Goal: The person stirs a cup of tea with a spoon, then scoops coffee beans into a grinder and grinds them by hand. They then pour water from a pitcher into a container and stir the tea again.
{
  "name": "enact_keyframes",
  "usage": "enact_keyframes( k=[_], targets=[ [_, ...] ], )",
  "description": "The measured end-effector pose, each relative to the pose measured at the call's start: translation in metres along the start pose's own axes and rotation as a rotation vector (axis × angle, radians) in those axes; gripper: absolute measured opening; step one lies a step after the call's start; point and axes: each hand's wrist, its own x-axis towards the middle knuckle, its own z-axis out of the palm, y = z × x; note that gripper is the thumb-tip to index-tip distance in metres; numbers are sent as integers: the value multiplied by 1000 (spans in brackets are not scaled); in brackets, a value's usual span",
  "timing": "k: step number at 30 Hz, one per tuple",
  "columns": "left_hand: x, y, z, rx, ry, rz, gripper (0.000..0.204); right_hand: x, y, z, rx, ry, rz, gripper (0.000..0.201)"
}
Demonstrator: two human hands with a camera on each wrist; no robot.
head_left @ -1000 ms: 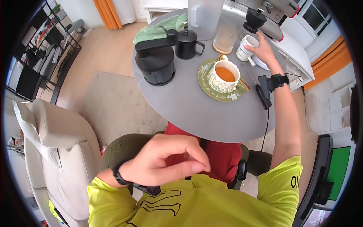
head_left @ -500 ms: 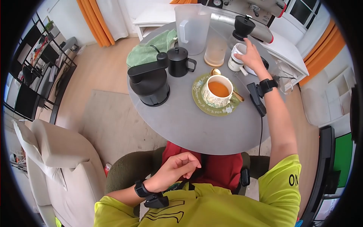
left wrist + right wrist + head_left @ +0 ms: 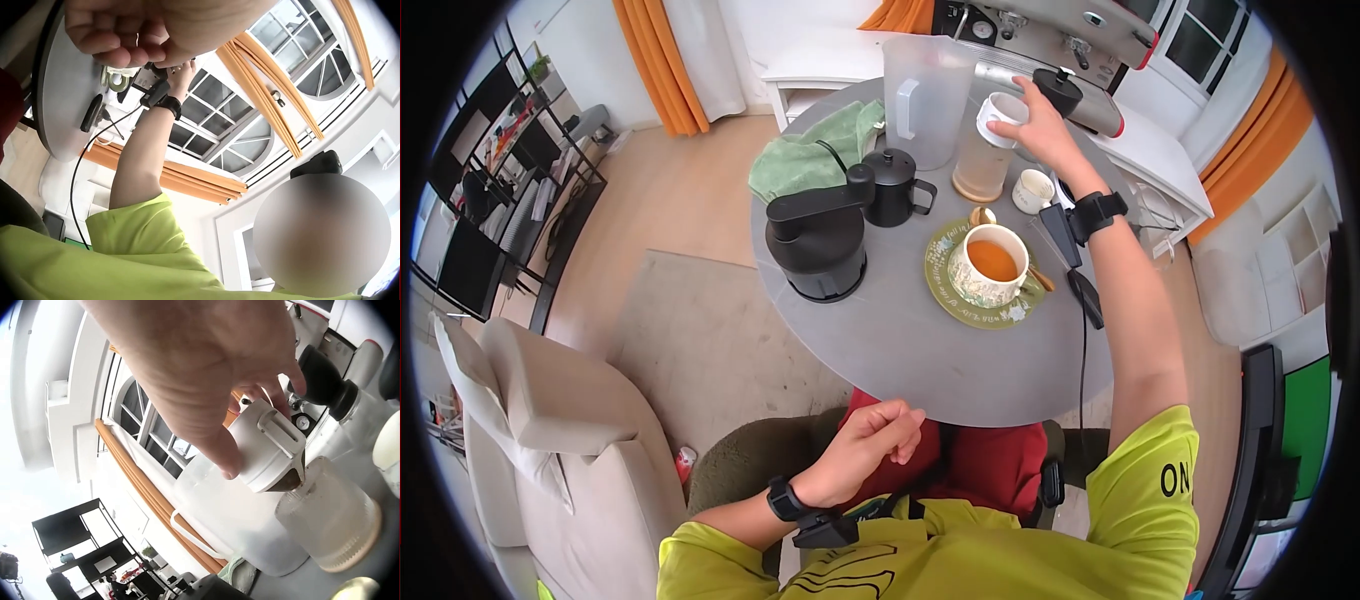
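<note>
My right hand (image 3: 1040,128) grips a small white coffee filter holder (image 3: 265,447), thumb on one side and fingers on the other. In the right wrist view it is tilted, with a side handle and a brown-stained lower end. That end is right at the rim of a clear ribbed tumbler (image 3: 331,522) with a brownish base. A small white cup (image 3: 1033,191) stands on the table below my right wrist. My left hand (image 3: 862,452) hovers over my lap with loosely curled fingers and holds nothing.
On the round grey table (image 3: 880,360) stand a green saucer (image 3: 945,300) with a cup of orange-brown drink (image 3: 990,262), a black lidded machine (image 3: 815,245), a black pot (image 3: 890,190), a plastic pitcher (image 3: 930,100), a green cloth (image 3: 800,160) and a black-topped grinder (image 3: 1057,92).
My right hand has lifted the white filter holder off the small white cup and carried it left to the tumbler. My left hand has lowered toward my lap.
</note>
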Motion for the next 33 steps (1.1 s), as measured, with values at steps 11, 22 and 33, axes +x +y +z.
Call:
enact_keyframes(
  k=[11, 22, 33],
  targets=[
    [2, -3, -4, 20, 8, -9, 27, -9, 0, 18, -47, -64, -9, 89],
    [5, -2, -4, 30, 37, -26, 29, -9, 3, 22, -49, -62, 26, 88],
    [9, -5, -8, -7, 49, -49, 28, -67, 34, -36, -52, 250, 96, 39]
  ],
)
